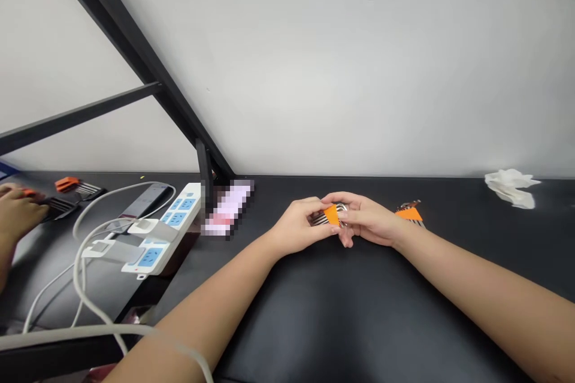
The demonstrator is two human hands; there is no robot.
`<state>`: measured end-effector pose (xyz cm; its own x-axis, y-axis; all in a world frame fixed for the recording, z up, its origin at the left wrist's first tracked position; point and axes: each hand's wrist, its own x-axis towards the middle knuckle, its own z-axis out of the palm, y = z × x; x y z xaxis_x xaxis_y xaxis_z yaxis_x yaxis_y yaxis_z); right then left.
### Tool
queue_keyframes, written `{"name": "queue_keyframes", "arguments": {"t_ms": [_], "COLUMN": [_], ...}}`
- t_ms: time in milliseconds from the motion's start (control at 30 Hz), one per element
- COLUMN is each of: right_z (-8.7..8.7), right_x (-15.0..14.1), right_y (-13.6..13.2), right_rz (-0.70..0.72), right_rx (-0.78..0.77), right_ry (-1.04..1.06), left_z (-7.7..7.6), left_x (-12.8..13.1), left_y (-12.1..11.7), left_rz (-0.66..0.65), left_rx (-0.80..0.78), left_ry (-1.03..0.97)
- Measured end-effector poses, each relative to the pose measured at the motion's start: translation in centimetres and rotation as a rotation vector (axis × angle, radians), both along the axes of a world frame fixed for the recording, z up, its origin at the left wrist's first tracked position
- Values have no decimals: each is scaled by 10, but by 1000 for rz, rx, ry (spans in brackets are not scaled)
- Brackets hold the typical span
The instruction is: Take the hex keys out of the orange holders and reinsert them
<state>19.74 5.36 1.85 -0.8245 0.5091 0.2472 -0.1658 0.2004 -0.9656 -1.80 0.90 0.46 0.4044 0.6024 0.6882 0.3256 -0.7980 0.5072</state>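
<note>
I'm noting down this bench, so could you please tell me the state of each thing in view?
Left hand: gripping held keys
Right hand: fingers on held keys
Held keys: in orange holder
Right-side keys: lying down, partly hidden
Power strip: some sockets free
Phone: lying down
Tissue: crumpled
Cables: loosely looped

Four orange-holdered key sets (332, 215), one power strip (182, 206), two white plugs (142, 226), one crumpled tissue (512, 185)
</note>
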Motion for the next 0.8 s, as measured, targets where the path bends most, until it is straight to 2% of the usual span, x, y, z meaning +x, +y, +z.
{"name": "queue_keyframes", "arguments": {"t_ms": [67, 167, 267, 467, 567, 800], "right_z": [-1, -1, -3, -8, -8, 3], "right_x": [-1, -2, -4, -10, -13, -11], "right_y": [-1, -3, -5, -6, -7, -12], "right_rz": [-11, -43, -84, -203, -255, -330], "right_rx": [-20, -64, -68, -35, -29, -50], "right_ry": [-16, -28, -29, 59, 82, -73], "left_z": [1, 2, 2, 2, 4, 5], "left_x": [1, -1, -3, -7, -10, -12], "left_y": [-1, -1, 1, 5, 5, 2], "left_rz": [-75, -92, -13, 175, 237, 329], "left_rx": [-75, -132, -97, 78, 102, 190], "left_ry": [-2, 2, 30, 95, 161, 303]}}
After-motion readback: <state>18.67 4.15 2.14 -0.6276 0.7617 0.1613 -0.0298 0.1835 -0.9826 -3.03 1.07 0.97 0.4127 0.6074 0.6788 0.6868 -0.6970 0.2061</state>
